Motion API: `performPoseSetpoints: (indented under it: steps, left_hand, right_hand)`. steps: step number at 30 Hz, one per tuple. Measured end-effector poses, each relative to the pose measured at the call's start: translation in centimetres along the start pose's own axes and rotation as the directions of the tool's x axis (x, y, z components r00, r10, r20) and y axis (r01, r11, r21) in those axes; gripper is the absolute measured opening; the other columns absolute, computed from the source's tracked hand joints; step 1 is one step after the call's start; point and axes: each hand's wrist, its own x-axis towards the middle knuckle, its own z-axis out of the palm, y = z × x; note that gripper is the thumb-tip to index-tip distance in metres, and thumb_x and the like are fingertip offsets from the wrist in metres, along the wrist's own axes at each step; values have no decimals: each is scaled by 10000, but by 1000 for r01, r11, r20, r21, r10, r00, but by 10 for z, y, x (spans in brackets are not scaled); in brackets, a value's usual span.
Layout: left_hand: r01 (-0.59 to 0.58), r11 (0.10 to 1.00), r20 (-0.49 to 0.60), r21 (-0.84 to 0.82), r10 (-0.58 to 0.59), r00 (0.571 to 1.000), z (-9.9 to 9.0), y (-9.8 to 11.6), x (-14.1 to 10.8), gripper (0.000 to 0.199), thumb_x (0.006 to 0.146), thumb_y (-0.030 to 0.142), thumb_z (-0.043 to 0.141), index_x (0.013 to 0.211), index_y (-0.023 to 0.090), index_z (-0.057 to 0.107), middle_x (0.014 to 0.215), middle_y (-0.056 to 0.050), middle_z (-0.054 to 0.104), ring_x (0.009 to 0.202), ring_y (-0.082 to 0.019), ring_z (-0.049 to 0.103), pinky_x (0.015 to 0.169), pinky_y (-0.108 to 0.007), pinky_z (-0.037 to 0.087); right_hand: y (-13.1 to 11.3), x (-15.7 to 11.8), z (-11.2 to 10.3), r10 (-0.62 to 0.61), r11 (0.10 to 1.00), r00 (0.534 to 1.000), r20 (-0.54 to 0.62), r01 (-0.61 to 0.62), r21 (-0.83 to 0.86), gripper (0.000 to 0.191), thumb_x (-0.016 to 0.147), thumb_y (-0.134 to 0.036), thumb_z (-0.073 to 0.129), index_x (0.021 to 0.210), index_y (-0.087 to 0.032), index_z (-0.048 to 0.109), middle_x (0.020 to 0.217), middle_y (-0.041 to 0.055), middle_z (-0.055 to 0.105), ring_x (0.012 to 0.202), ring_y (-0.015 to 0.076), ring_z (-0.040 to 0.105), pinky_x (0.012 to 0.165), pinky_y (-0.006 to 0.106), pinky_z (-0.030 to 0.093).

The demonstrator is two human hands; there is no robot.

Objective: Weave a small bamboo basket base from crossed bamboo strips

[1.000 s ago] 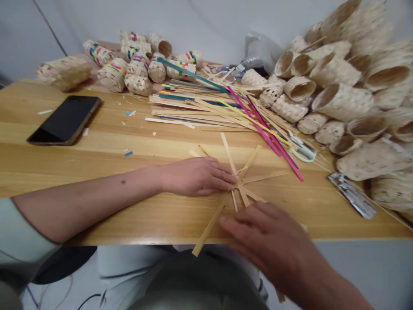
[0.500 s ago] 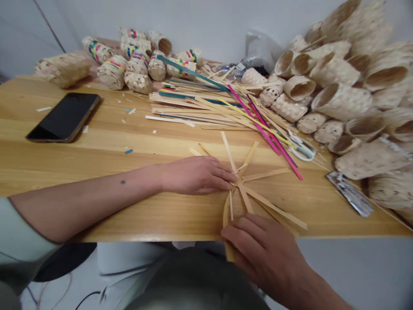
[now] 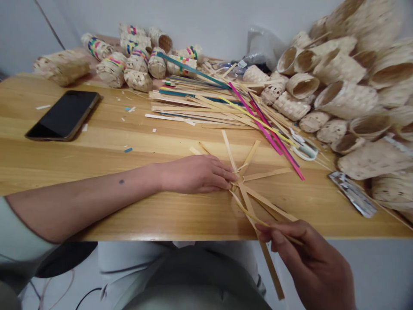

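From my remote post I've just swung one slim tan flat strip [image 3: 244, 208] rightward across its neighbour, pinched in my right hand's [image 3: 309, 258] fingers, while my left hand's [image 3: 196, 174] outstretched fingers press the radiating star of flat tan strips [image 3: 241, 186] onto the yellow-brown wooden desk [image 3: 145, 221].

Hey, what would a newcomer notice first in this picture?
Probably the heap of woven tubes at upper right, then the bright pink strips just right of centre. At front, the left hand rests on a star of pale strips; the right hand pinches a thin strip.
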Motion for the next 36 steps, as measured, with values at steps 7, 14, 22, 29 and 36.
performPoseSetpoints:
  steps: [7, 14, 22, 29, 36]
  left_hand:
    - [-4, 1000, 1, -5, 4, 1000, -1, -3, 1, 281, 969, 273, 467, 1138, 248, 691, 1347, -55, 587, 1300, -201, 503, 1026, -331, 420]
    - [1, 1000, 15, -4, 0, 1000, -2, -4, 1, 269, 963, 269, 485, 1124, 249, 699, 1342, -56, 589, 1299, -211, 504, 1018, -344, 422]
    - [150, 988, -154, -37, -154, 976, 8, 5, 12, 189, 914, 313, 582, 1019, 196, 686, 1116, -66, 713, 1063, -180, 646, 867, -290, 476]
    - [41, 968, -144, 249, -5, 990, 17, 11, 10, 286, 984, 317, 427, 1010, 206, 689, 1223, -54, 668, 1088, -198, 629, 846, -325, 478]
    - [6, 924, -151, 382, 56, 987, 17, 13, 9, 343, 997, 282, 373, 1002, 196, 705, 1225, -52, 670, 1100, -191, 638, 896, -319, 519]
  right_hand:
    - [12, 3, -1, 42, 988, 999, -13, -40, 149, 136, 877, -313, 588, 797, -228, 657, 842, 20, 765, 778, 173, 732, 650, 224, 587]
    - [-1, 6, 6, -51, 995, 998, -47, 55, 81, 112, 896, -289, 561, 853, -235, 650, 918, 24, 756, 807, 178, 723, 659, 255, 578]
    - [-46, 37, 22, -532, 815, 845, 56, 529, -238, 179, 934, -240, 501, 811, -222, 631, 706, -7, 716, 610, 140, 656, 560, 249, 454]
    - [-34, 29, 27, -638, 692, 741, 209, 671, -265, 196, 973, -275, 449, 892, -195, 609, 822, 17, 723, 690, 141, 662, 602, 257, 467]
    - [-7, 27, 24, -523, 639, 808, 272, 583, -502, 367, 916, -541, 479, 792, -197, 519, 708, 41, 599, 663, 204, 596, 557, 306, 396]
